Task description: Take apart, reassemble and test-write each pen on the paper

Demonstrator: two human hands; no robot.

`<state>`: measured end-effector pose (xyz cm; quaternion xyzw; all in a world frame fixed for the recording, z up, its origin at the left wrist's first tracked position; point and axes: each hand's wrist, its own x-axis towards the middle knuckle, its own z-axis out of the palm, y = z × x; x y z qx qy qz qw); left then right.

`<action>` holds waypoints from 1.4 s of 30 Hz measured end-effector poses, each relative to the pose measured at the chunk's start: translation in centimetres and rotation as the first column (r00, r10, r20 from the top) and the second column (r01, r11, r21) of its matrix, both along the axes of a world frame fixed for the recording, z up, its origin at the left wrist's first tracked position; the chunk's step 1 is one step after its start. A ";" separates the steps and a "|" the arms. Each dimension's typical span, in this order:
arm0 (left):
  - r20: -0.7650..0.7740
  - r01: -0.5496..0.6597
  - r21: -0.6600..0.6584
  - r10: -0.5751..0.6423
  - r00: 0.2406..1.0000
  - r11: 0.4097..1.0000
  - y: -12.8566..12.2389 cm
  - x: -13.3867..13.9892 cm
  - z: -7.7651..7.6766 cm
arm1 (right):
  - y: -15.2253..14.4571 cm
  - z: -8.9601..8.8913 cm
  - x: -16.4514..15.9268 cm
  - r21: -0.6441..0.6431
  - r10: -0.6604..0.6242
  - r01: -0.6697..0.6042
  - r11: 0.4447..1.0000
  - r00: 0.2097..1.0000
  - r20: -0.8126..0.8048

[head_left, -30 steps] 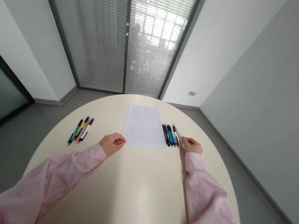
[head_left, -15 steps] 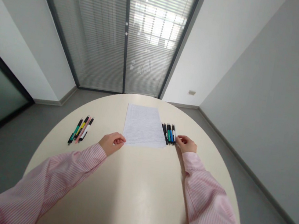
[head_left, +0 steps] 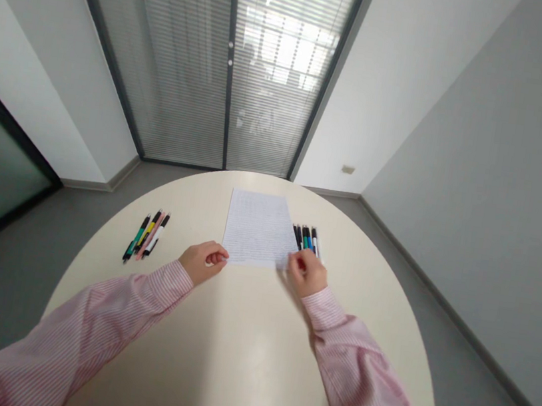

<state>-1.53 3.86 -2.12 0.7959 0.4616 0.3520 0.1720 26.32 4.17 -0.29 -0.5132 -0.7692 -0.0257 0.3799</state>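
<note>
A sheet of paper (head_left: 260,228) covered with fine lines lies on the round table. My left hand (head_left: 203,262) has its fingers curled, thumb and forefinger pinching the sheet's near left corner. Over the near right corner is my right hand (head_left: 309,272), its fingers bent and drawn together; whatever may be between them is hidden. Just beyond that hand lies a row of several pens (head_left: 307,237), side by side against the paper's right edge, their near ends covered by the hand.
The cream round table (head_left: 240,353) fills the foreground. At its left lies another group of pens (head_left: 147,234) in green, yellow, pink and white with black. Behind the table stands a glass partition with blinds (head_left: 181,83); a grey wall (head_left: 508,162) rises at the right.
My right hand has moved left and slightly nearer, from beside the rightmost pen to the paper's near right corner. My left hand and the pens have stayed in place.
</note>
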 end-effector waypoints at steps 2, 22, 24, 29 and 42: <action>-0.049 0.074 0.108 -0.069 0.996 0.991 -0.7 0.4 0.6 | -1.8 0.0 -3.2 -0.049 0.214 -0.209 0.977 0.953 0.212; -0.419 -0.432 0.293 0.520 0.744 0.853 1.2 -4.2 3.2 | -5.1 -0.6 -6.7 -0.357 0.409 -0.273 0.893 0.824 0.393; -0.497 -0.564 0.286 0.623 0.604 0.775 2.2 -6.5 3.1 | -5.2 -0.9 -6.5 -0.359 0.408 -0.272 0.893 0.827 0.387; -0.632 -0.694 0.206 0.635 0.444 0.690 3.0 -9.1 1.9 | -5.2 -1.2 -6.3 -0.360 0.406 -0.272 0.892 0.832 0.378; -0.556 -0.611 0.267 0.637 0.534 0.745 2.4 -7.0 2.8 | -5.2 -0.7 -6.4 -0.374 0.407 -0.265 0.888 0.834 0.374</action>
